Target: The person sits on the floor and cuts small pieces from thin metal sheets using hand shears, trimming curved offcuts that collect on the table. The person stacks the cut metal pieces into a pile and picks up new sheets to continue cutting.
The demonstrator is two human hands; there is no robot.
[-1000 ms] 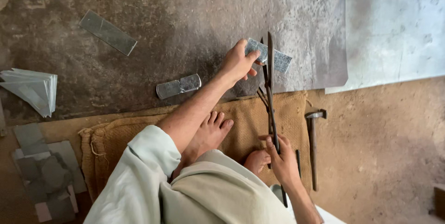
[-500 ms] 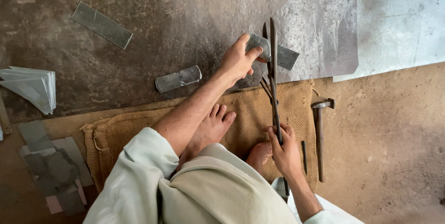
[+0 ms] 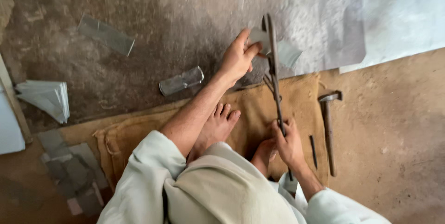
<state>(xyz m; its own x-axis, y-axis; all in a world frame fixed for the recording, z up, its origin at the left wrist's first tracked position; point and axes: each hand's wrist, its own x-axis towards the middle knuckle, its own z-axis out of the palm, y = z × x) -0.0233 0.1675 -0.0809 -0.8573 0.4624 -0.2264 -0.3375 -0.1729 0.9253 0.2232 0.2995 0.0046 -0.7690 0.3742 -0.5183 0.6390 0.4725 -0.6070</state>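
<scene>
Thin grey sheet-metal piece (image 3: 285,50) sits between the blades of long dark iron shears (image 3: 273,73), above the burlap mat's (image 3: 259,108) top edge. Your left hand (image 3: 237,59) pinches it closed; right hand (image 3: 289,143) wraps the handles. Risk: fingers near blades, sharp edges; a twisting sheet could slip. Hammer (image 3: 328,126) lies at the mat's right edge.
</scene>
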